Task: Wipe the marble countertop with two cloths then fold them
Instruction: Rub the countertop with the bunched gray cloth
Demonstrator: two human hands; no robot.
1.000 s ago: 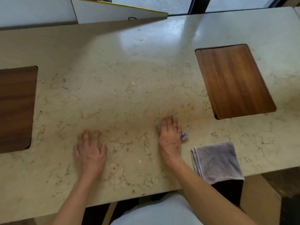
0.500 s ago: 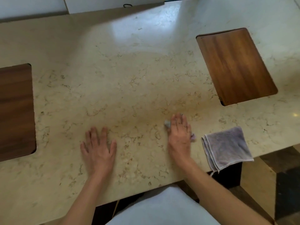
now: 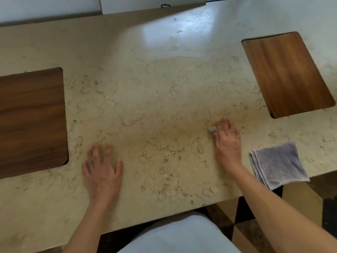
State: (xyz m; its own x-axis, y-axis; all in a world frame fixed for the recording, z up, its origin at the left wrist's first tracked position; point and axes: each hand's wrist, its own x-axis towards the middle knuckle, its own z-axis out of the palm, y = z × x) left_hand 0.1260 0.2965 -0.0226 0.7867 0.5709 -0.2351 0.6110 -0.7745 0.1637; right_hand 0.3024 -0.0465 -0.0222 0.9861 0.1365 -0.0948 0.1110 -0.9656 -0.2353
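The beige veined marble countertop (image 3: pixel 156 99) fills the view. My right hand (image 3: pixel 228 141) presses palm down on a small grey cloth (image 3: pixel 211 129), of which only a corner shows beside the fingers. A second grey cloth (image 3: pixel 278 164) lies folded at the front edge, just right of that hand, one corner hanging over. My left hand (image 3: pixel 102 168) rests flat on the bare marble with its fingers spread and holds nothing.
A dark wooden inset board (image 3: pixel 31 121) sits in the counter at the left. A lighter wooden inset board (image 3: pixel 286 73) sits at the right. A white wall panel (image 3: pixel 145 2) borders the far edge. The counter's front edge runs just below my hands.
The view has shifted, so the counter appears further right and lower. My right hand with the small cloth has slid slightly away from the folded cloth. My left hand has stayed flat.
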